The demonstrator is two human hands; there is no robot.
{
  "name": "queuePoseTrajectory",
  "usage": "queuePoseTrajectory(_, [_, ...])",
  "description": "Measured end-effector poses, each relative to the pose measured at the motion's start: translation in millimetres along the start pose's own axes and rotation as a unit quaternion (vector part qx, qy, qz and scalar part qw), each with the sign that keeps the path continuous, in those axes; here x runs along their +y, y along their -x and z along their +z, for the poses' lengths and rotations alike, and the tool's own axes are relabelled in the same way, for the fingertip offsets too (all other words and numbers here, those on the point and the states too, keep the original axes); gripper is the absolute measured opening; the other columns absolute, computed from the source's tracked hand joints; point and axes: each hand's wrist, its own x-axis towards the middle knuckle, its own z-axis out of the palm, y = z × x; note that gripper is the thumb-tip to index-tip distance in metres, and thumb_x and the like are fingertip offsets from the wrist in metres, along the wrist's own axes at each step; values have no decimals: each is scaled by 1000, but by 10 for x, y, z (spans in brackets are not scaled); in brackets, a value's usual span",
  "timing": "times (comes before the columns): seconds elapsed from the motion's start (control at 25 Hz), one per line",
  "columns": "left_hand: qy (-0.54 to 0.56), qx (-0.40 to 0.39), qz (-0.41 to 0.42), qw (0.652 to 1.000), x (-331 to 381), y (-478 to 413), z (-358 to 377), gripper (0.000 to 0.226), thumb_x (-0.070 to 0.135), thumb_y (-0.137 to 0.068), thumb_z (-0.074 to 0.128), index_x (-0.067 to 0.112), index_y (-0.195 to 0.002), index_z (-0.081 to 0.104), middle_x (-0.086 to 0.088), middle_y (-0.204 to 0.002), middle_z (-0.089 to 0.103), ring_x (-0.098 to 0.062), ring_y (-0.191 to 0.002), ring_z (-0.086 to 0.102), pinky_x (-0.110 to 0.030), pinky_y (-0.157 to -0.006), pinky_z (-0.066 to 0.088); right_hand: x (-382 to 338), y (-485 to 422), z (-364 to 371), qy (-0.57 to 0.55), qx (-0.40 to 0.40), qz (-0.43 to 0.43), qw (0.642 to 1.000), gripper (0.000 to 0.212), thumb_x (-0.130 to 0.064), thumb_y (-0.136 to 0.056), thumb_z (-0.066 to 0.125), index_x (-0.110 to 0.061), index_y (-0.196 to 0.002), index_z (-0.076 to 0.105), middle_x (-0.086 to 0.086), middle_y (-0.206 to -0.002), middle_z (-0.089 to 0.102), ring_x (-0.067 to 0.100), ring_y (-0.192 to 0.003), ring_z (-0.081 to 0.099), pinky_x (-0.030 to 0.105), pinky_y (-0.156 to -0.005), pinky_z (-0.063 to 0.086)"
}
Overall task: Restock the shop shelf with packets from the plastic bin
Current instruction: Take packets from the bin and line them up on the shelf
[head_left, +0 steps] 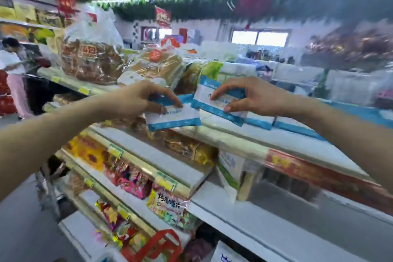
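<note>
While motion blur smears the print on both, each hand pinches a flat white packet with blue edges above the top shelf (231, 140): the left hand (140, 99) holds one packet (173, 118), the right hand (249, 95) another (217, 102). The packets overlap slightly at their inner edges. The plastic bin is out of view, and further matching packets (282, 122) lying far right on the shelf are partly hidden by the right arm.

Little can be read; the frame is blurred. At 10 o'clock, the large bread bag (91, 57) on the top shelf carries big red characters that look like 面包. At 6 o'clock, a yellow snack packet (168, 208) on a lower shelf shows bold black Chinese characters, not legible with certainty. The blue-and-white packets (219, 102) bear print too blurred to read.
</note>
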Motion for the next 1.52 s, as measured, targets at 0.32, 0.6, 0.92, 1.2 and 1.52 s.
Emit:
queuePoseTrajectory(0.32, [26, -36, 78, 996, 704, -1231, 411, 41, 4, -97, 66, 40, -111, 76, 17, -118, 71, -2, -98, 68, -27, -87, 57, 871, 1055, -581, 80, -21, 144, 986, 39, -19, -87, 81, -31, -120, 65, -20, -125, 57, -6, -114, 51, 9, -98, 33])
queuePoseTrajectory(0.6, [43, -55, 98, 993, 867, -1510, 618, 39, 1, -98, 63, 34, -114, 76, 17, -115, 68, 5, -93, 67, -15, -75, 56, 1312, 1401, -645, 84, -46, 205, 974, 43, -19, -88, 80, -45, -116, 62, -21, -124, 56, 2, -114, 54, 33, -102, 43])
queuePoseTrajectory(0.92, [73, -110, 122, 984, 997, -1779, 938, 41, 3, -99, 62, 40, -111, 76, 17, -122, 68, -5, -107, 67, -23, -85, 58, 1440, 1464, -647, 196, -63, 179, 962, 47, -39, -95, 70, -58, -134, 52, -18, -145, 41, 19, -131, 39, 51, -113, 32])
queuePoseTrajectory(1.2, [77, -191, 187, 961, 1269, -2158, 1495, 38, -1, -96, 66, 29, -117, 77, 18, -117, 71, -3, -109, 67, -19, -89, 53, 1414, 1863, -863, 185, 42, 216, 958, 59, -37, -94, 72, -58, -142, 45, -17, -144, 51, 14, -131, 46, 57, -109, 39])
queuePoseTrajectory(1.52, [12, -177, 244, 954, 1401, -2604, 1849, 37, 2, -93, 70, 30, -117, 76, 19, -121, 65, 2, -112, 58, -17, -98, 47, 1319, 2231, -1136, 229, 125, 238, 935, 44, -31, -97, 68, -46, -137, 58, -17, -132, 60, 12, -120, 51, 56, -102, 44])
